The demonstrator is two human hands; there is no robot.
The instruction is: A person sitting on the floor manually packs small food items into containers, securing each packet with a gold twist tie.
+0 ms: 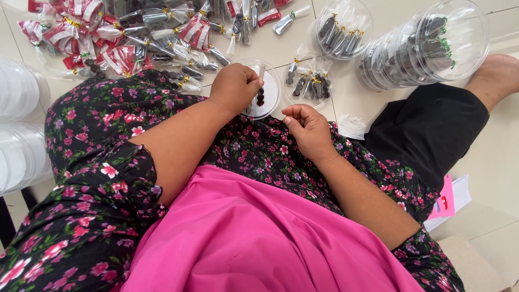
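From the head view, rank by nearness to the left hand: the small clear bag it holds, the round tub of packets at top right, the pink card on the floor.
1. Small clear bag, in the left hand fingers.
2. Round tub, upper right.
3. Pink card, far right by the knee.

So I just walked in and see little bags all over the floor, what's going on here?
A person sits on the tiled floor. Their left hand pinches a small clear bag holding dark pieces, over a clear round lid. The right hand rests loosely curled beside it, its grip apparently empty. Tied bags lie heaped ahead, and clear round tubs already hold some.
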